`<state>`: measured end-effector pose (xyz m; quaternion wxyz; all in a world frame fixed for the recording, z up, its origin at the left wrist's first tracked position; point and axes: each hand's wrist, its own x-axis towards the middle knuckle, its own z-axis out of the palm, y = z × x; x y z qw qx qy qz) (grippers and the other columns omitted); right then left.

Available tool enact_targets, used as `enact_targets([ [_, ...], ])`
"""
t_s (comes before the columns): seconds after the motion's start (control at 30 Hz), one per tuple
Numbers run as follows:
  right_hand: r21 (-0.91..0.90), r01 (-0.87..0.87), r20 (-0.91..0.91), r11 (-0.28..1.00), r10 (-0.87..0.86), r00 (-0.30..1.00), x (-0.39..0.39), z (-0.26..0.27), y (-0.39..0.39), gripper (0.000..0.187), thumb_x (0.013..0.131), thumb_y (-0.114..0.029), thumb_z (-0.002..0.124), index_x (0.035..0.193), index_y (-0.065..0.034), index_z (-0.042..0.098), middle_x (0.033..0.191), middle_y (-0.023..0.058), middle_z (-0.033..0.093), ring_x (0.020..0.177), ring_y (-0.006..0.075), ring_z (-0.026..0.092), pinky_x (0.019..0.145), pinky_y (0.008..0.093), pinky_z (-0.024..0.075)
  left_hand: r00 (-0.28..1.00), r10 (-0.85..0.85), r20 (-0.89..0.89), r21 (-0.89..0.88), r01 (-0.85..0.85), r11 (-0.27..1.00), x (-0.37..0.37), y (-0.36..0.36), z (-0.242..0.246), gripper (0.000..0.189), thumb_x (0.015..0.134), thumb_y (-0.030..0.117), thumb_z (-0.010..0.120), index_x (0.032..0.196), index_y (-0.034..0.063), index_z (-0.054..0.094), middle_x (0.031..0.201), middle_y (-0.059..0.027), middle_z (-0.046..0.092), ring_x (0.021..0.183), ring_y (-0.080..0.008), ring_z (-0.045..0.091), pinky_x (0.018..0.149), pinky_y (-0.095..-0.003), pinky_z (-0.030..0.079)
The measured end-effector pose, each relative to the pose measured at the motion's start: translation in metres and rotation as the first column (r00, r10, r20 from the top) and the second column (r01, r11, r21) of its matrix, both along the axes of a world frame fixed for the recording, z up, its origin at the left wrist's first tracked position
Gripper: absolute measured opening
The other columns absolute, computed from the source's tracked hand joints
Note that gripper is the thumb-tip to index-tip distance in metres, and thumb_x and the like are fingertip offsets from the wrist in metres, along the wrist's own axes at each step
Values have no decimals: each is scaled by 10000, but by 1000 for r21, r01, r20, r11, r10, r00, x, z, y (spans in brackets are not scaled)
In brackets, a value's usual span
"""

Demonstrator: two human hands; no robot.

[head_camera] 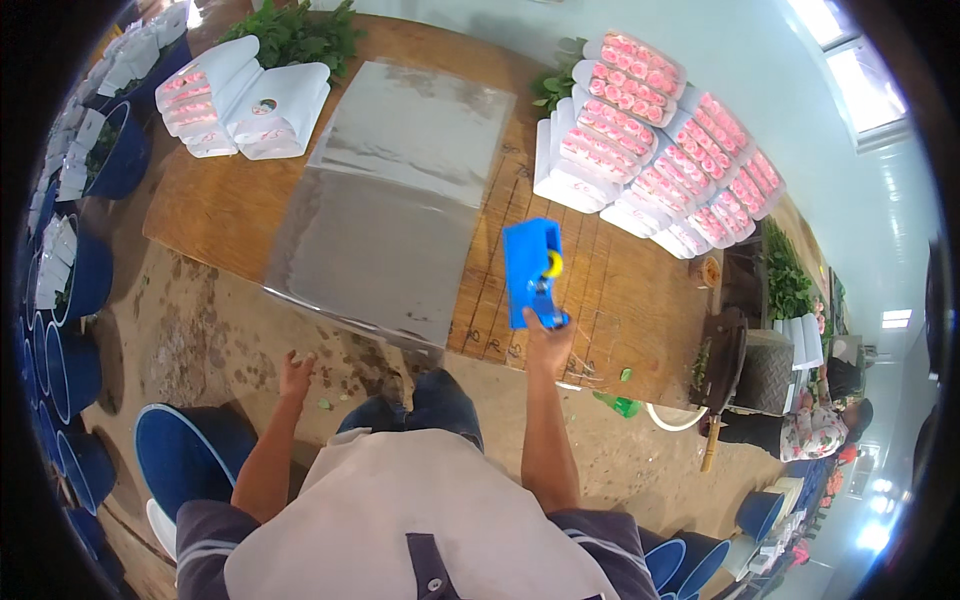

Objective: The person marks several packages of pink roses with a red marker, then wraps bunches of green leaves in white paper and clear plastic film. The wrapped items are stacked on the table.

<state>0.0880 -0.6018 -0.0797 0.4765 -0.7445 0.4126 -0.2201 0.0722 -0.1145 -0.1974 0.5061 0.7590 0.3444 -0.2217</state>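
Note:
My right hand (550,345) grips the near end of a blue tape dispenser (523,262) over the wooden table (637,300). A yellow tape core (553,264) shows in its side. Whether the dispenser touches the wood I cannot tell. My left hand (298,375) hangs before the table's front edge, above the floor, with its fingers loosely bent and nothing in them. Between the two hands, a clear plastic sheet (367,255) covers part of the table and bends over its front edge. Dark lines and handwritten marks run across the wood beside it.
Wrapped bunches of pink roses (637,150) are stacked at the back right. More white-wrapped bunches (277,112) lie back left, before green foliage (292,37). A blue bucket (187,457) stands left of me, and several others line the left side. Another person (817,427) stands far right.

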Motion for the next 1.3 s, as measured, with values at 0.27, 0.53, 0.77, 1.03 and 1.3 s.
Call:
enact_targets([
  [0.27,-238,41,-271,970,-106,957,149,-23,23,706,690,-390,934,1212,-68,586,1077,174,717,958,373,706,804,493,552,971,228,-66,-114,-235,965,66,55,9,938,974,456,695,1637,84,145,1541,-212,443,1379,-324,478,1009,-456,501],
  [0.53,-177,98,-109,979,-118,987,168,-97,7,703,767,-333,903,1289,-39,535,1202,178,668,1026,353,677,882,451,547,976,186,115,-262,-151,953,114,92,-10,912,981,459,686,1658,218,124,1683,-74,229,1531,-310,278,1164,-542,358],
  [0.77,-110,-288,-578,951,174,797,-9,-93,48,206,1028,-142,591,1107,43,633,1160,176,664,1125,223,610,914,351,518,975,186,-122,-395,-219,892,149,78,21,805,914,414,780,1545,128,372,1581,-68,395,1485,-267,342,1183,-497,355],
  [1.03,712,56,-212,700,139,967,-73,-91,144,354,972,-330,635,1139,-26,704,1281,129,623,1181,188,574,905,297,508,969,-154,-191,-246,105,964,173,105,28,595,860,366,826,1294,15,621,1093,-49,667,1011,-168,609,913,-315,477],
  [1.3,411,-48,-515,910,275,812,-73,-108,217,356,962,-378,673,979,-28,735,853,9,658,801,143,563,744,347,448,954,-291,-67,-96,284,954,186,131,36,375,878,338,798,1047,8,741,823,-18,665,760,-124,594,666,-328,477],
])
